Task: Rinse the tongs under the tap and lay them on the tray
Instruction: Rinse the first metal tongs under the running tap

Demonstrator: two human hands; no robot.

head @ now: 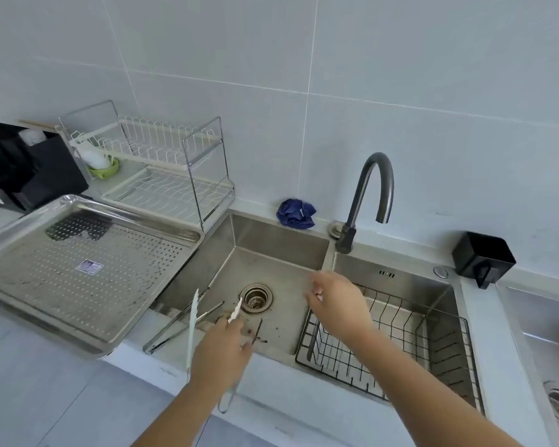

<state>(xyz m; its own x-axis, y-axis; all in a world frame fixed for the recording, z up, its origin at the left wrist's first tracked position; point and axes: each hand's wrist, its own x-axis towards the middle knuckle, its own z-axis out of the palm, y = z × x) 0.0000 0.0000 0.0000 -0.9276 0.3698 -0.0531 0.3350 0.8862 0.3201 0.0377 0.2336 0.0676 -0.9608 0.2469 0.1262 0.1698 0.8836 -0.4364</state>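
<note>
Left hand [220, 353]: fingers curled round white-tipped tongs [192, 317], arms spread, over the sink [271, 235]. Right hand [336, 304]: blurred above the sink; grip unreadable. Perforated tray [126, 253]: left of sink.

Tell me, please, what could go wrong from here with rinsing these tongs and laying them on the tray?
The tap ends right of the tongs, so water may miss them unless the left hand shifts over.
Wet tongs could slip onto the gritty sink floor beside the second tongs.
The tray seems to overhang the sink; weight near that edge might tip it.
</note>
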